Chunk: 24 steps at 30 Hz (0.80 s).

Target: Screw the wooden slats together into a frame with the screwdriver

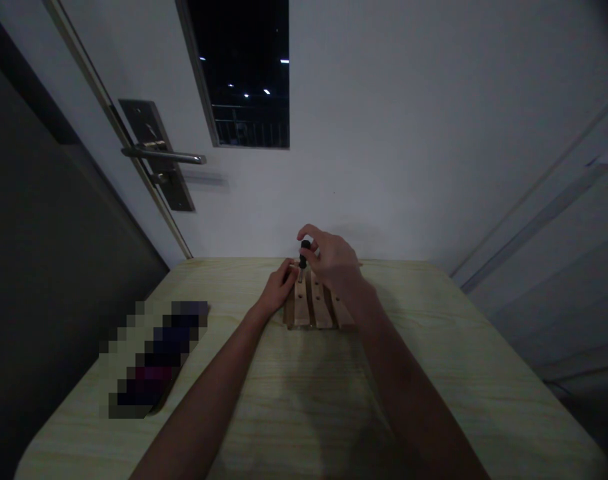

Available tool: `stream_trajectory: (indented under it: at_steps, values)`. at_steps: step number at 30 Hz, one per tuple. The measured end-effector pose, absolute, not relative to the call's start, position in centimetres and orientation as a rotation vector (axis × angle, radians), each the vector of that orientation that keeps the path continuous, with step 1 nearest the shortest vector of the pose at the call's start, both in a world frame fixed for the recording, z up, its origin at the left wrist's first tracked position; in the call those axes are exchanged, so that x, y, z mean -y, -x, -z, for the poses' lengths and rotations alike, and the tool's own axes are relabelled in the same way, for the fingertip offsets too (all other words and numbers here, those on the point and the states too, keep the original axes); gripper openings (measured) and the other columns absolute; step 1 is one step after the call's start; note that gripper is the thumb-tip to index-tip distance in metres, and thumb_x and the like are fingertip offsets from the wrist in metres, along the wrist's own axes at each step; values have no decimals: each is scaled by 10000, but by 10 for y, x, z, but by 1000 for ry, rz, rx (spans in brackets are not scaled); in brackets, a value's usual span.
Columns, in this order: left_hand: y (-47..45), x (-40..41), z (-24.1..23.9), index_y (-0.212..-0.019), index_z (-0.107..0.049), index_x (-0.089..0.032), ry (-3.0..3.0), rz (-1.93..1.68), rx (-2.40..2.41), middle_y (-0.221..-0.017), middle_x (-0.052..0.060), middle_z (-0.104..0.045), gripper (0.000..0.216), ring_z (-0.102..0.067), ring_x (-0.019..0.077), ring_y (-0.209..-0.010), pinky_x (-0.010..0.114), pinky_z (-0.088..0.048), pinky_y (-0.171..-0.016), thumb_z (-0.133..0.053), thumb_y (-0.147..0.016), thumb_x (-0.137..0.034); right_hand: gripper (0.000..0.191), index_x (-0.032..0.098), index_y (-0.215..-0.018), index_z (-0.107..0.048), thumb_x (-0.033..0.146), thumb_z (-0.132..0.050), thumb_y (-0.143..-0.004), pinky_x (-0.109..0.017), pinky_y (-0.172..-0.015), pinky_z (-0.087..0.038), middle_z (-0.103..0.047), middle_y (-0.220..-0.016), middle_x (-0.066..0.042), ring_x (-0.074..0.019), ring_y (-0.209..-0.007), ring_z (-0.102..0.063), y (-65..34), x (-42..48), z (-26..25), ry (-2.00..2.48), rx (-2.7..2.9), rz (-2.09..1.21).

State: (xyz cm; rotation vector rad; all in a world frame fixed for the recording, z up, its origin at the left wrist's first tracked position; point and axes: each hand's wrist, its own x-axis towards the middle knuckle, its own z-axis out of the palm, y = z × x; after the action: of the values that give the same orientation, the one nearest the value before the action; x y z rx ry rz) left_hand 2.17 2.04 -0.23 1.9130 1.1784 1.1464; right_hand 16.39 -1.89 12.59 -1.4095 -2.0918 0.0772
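A small slatted wooden piece (317, 308) lies on the pale wood-grain table (304, 393), near its far edge. My right hand (331, 261) is closed round the black handle of a screwdriver (304, 252), which stands upright with its tip down on the piece's left slat. My left hand (280, 288) rests on the left end of the wooden piece, fingers pressed together beside the screwdriver's tip. Whether those fingers pinch anything is too small to see.
A blurred dark object (157, 357) lies on the table at the left. Behind the table stands a white door (384, 133) with a metal lever handle (161, 157) and a narrow dark window (244, 70). The table's right edge drops toward the floor.
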Motion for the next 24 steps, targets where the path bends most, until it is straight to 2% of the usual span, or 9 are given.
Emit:
stream_trajectory:
  at_steps: [6,12,18,24]
  values:
    - [-22,-21,3,-1027,-499,-186,-1914,-1143,-1178,-785,-4,-619,304,-564,146,-725,235,-412,-678,-384,-889,-432,206,231,-998,-627,270,-500,-840,-278,-672,-406,-665,-848,-40,-165,-755,-588,-168,11,-114,1368,2083,-57]
    - [-22,-21,3,-1008,-497,-188,-1908,-1147,-1168,-772,-5,-613,297,-562,148,-710,238,-406,-664,-391,-886,-438,340,198,-1124,-631,213,-448,-838,-322,-817,-422,-669,-1020,-65,-184,-892,-597,-172,14,-109,1340,2034,-15]
    - [-22,-20,2,-1020,-495,-188,-1908,-1130,-1177,-815,12,-630,295,-574,164,-763,256,-426,-701,-389,-885,-427,304,217,-1088,-640,225,-467,-839,-322,-788,-429,-678,-934,-57,-178,-842,-601,-175,12,-113,1343,2054,-70]
    - [-21,-21,3,-1096,-503,-188,-1927,-1142,-1167,-876,30,-645,331,-581,175,-787,275,-428,-731,-395,-881,-416,145,184,-866,-632,300,-570,-804,-284,-687,-430,-676,-842,-50,-147,-717,-597,-173,13,-121,1355,2095,-196]
